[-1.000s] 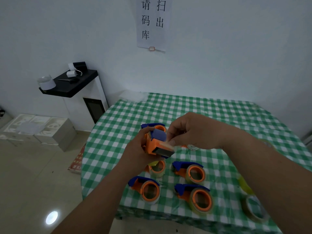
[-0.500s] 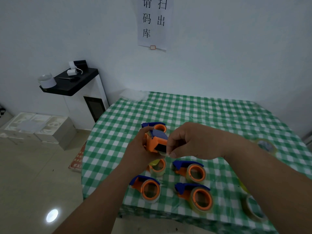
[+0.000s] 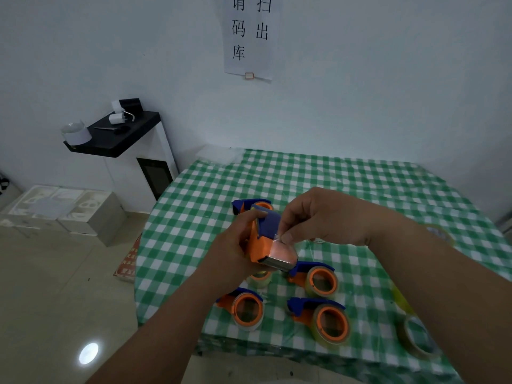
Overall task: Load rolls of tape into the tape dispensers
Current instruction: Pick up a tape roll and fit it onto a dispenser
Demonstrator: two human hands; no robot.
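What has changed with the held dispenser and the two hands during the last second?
The right hand has drawn the clear tape end forward over the orange front of the held tape dispenser, and its fingers still pinch it there. The left hand keeps gripping the dispenser, now tilted slightly more toward the camera. The loaded dispensers on the checkered tablecloth have not moved.

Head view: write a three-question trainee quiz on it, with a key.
1. True or false: the left hand holds a dispenser above the table.
2. What do the right hand fingers pinch? A) scissors B) tape end C) the cloth
3. Fill in: the near-right loose roll lies at the table's ____ edge.

Key
1. True.
2. B, at the dispenser's front.
3. Front.
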